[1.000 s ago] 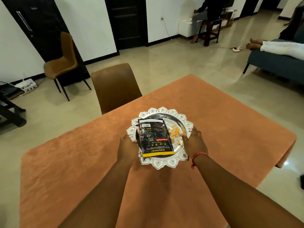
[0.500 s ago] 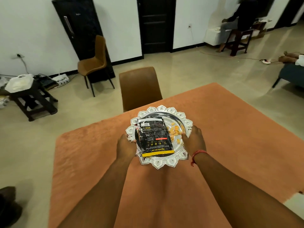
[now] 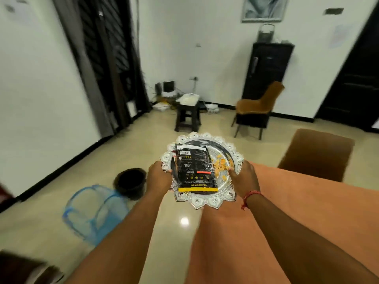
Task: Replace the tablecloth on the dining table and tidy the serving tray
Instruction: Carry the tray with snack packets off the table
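A round silver serving tray [image 3: 207, 201] with a scalloped rim is held in the air, past the left edge of the table. My left hand [image 3: 159, 177] grips its left rim and my right hand [image 3: 243, 177] grips its right rim. On the tray lie a black snack packet [image 3: 194, 169] with a yellow strip and some loose orange snack pieces [image 3: 221, 165]. The orange tablecloth [image 3: 297, 218] covers the table at the lower right, below my right arm.
On the floor to the left stand a black bin [image 3: 130, 183] and a blue mesh basket [image 3: 92, 212]. A brown chair [image 3: 315, 154] is at the table's far side. Further back are a dark stool [image 3: 187, 115], another brown chair [image 3: 256, 107] and a black cabinet [image 3: 266, 66].
I have turned left with the tray in both hands. The tray was over the middle of the table and is now past its left edge, above the floor.
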